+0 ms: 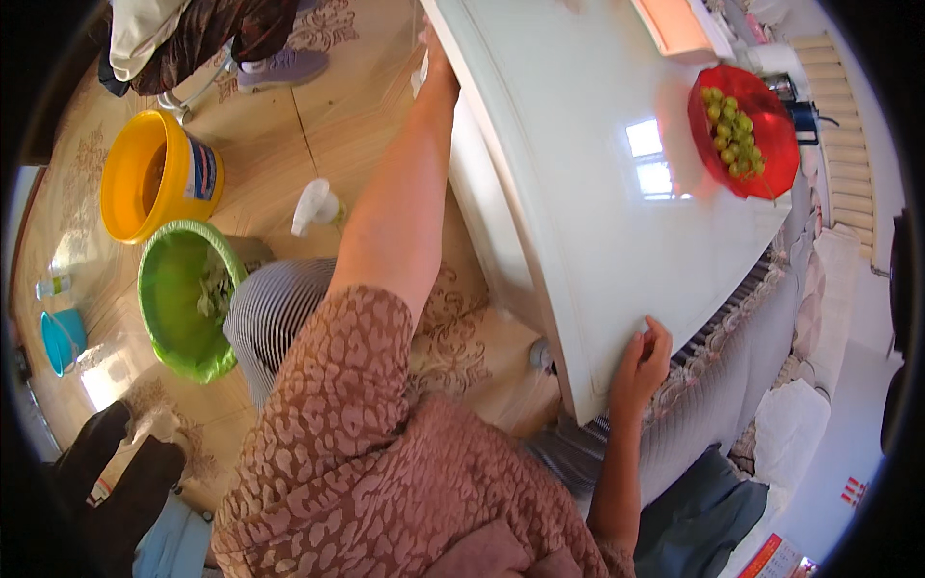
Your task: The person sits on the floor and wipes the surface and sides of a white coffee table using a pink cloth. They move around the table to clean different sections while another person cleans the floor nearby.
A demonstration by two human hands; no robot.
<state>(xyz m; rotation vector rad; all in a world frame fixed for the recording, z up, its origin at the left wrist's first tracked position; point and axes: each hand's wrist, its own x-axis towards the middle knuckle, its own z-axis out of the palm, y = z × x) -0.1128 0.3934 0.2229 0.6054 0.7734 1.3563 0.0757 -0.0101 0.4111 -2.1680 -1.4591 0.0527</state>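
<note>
My left arm reaches along the side of a white glossy table (pixel 578 180). At the top of the view my left hand (pixel 435 54) is against the table's side edge, its fingers partly hidden. A piece of white cloth or tissue (pixel 419 78) shows at this hand and appears gripped in it. My right hand (pixel 644 365) rests at the table's near corner edge, fingers loosely bent and apart, holding nothing. Farther along the tabletop stands a red faceted bowl (pixel 773 115) with green grapes (pixel 731 134).
On the tiled floor to the left stand a white-headed spray bottle (pixel 316 206), a yellow bucket (pixel 123 180), a lined green bin (pixel 173 311) and a small blue bucket (pixel 61 343). Another person's shoe (pixel 282 70) is at upper left. A grey sofa (pixel 723 390) borders the table's right side.
</note>
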